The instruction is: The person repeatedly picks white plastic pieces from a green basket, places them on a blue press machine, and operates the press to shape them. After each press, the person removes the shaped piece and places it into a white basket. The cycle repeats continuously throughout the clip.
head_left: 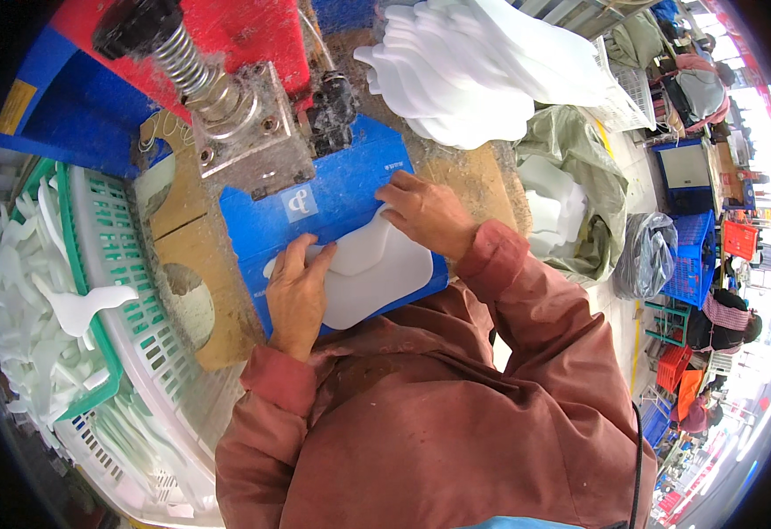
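A white curved sheet piece, apparently soft foam, lies over a blue plate in front of me; part of it is folded or layered along its upper side. My left hand grips its left end, thumb and fingers closed around the edge. At the upper right corner, my right hand pinches the same piece. Just beyond the plate stands a machine head with a metal block, a coil spring and a red body.
Stacked white shaped sheets lie at the back right, beside an olive sack holding more white pieces. To the left, a white-and-green basket borders a heap of white offcuts. A worn wooden board lies under the plate. Other people sit far right.
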A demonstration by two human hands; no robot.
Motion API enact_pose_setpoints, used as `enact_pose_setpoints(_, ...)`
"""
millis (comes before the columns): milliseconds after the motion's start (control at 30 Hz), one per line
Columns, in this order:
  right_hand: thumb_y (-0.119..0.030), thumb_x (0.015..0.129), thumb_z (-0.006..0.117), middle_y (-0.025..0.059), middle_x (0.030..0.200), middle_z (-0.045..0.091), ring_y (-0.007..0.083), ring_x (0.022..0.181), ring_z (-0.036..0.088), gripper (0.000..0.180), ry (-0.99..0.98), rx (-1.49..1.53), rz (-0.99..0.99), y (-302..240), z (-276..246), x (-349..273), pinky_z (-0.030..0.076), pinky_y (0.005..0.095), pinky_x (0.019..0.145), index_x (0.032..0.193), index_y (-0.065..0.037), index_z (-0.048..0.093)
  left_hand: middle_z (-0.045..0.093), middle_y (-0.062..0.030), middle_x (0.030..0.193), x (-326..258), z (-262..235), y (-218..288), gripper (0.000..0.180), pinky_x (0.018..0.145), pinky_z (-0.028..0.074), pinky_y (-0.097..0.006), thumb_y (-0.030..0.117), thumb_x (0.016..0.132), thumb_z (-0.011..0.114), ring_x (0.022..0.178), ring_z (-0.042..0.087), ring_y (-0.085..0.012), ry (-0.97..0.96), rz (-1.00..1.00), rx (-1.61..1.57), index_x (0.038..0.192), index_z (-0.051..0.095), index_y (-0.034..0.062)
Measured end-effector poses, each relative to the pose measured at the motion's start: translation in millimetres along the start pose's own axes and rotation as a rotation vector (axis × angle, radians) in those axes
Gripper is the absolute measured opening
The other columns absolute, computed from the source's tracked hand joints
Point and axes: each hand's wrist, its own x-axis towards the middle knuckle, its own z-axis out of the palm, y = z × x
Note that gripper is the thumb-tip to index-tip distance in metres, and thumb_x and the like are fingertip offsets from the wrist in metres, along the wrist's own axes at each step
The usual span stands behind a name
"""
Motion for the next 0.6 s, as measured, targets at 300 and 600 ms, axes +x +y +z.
enact_pose_setpoints(300,-0.019,0.089,0.078,0.0110,0.107,0.063,0.0350,0.097,0.068,0.037,0.020,-0.149,-0.002,-1.9,6.5,2.3,0.058,0.0474,0.075,0.121,-0.010,0.062,0.068,-0.0127,0.123,4.9,-18.4,8.5,0.031,0.083,0.058,-0.040,-0.003,0.093,0.066,0.100,0.070,-0.0327,0.016,-0.104,-0.181,0.121,0.077,0.0052)
enact_pose_setpoints(600,-0.019,0.091,0.078,0.0132,0.107,0.067,0.0364,0.091,0.070,0.034,0.097,-0.052,0.079,-4.3,-8.0,-7.8,0.057,0.0473,0.075,0.121,-0.008,0.065,0.068,-0.0133,0.103,38.7,23.0,52.9,0.032,0.077,0.059,-0.046,0.007,0.093,0.073,0.094,0.071,-0.0359,-0.189,-0.089,-0.144,0.125,0.072,0.0055)
